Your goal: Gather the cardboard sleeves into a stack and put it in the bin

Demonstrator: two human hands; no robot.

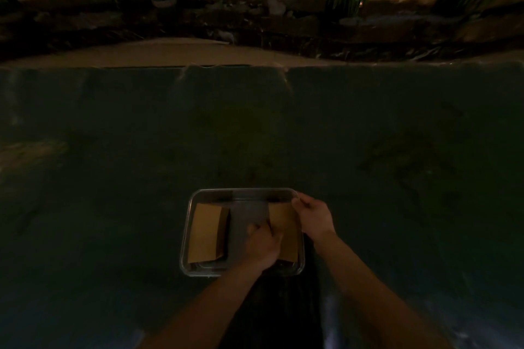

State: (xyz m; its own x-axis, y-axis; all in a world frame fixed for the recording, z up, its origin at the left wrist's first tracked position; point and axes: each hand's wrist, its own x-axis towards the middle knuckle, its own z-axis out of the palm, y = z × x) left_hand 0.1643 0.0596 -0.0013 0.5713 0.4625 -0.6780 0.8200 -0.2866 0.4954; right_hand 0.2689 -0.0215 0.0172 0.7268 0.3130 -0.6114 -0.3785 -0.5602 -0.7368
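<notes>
Left grip [262,244]: closed into a loose fist inside the clear plastic bin [187,238], knuckles pressed at the left edge of the right-hand cardboard sleeve [285,235]; whether pinching that edge or only pushing on it, impossible to tell in such dim light. Right grip [313,217]: curled over the bin's far right rim, fingertips [297,201] meeting at the corner, apparently steadying the container; hold on the sleeve beneath not discernible.

Judged light and thin, these sleeves: flat kraft card, stiff enough to keep shape yet easily creased or bent if squeezed mid-panel. Best taken by the long edges, pinched flat between thumb and fingers, or slid across the smooth bin floor. Slightly springy where folded, so likely to splay open in a stack unless pressed down.

Counted: two brown patches of card inside the bin, one at the left wall [205,232], one at the right, well apart with bare floor between. Left patch showed a dark layered edge, perhaps several sleeves together; exact number not readable. One bin, resting on the dark green table [368,150]. None seen loose outside the bin.
</notes>
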